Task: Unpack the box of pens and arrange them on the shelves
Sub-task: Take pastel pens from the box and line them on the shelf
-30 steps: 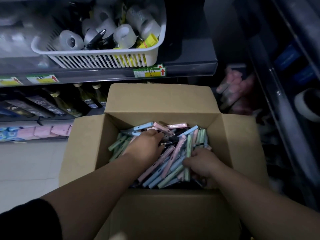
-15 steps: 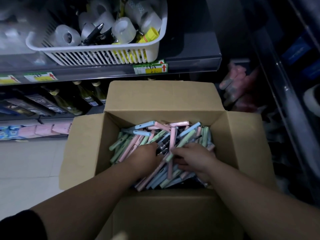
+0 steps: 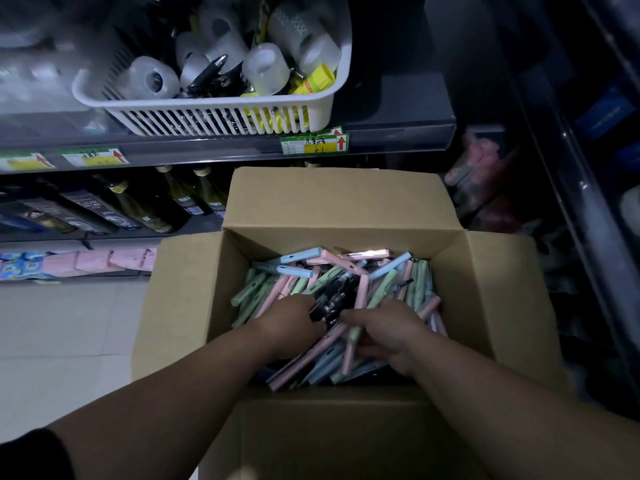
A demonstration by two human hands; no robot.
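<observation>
An open cardboard box (image 3: 180, 299) stands on the floor in front of the shelves, filled with several pastel pens (image 3: 301, 271) in pink, green and blue, plus some black ones. Both my hands are inside it. My left hand (image 3: 291, 323) lies on the pile with its fingers curled into the pens at the middle. My right hand (image 3: 384, 334) is beside it, with its fingers curled round a few pink and green pens. The two hands nearly touch over the black pens (image 3: 332, 303).
A white slotted basket (image 3: 214, 116) with tape rolls and markers sits on the grey shelf (image 3: 398, 133) above the box. Dark bottles (image 3: 145, 206) lie on the lower shelf at left. Another shelf unit (image 3: 568, 188) runs along the right. Pale floor tiles (image 3: 62, 334) are at left.
My right hand moved up and left from the box's near right corner toward the middle, gathering pens. My left hand drew back slightly toward me. The view shifted a little closer.
</observation>
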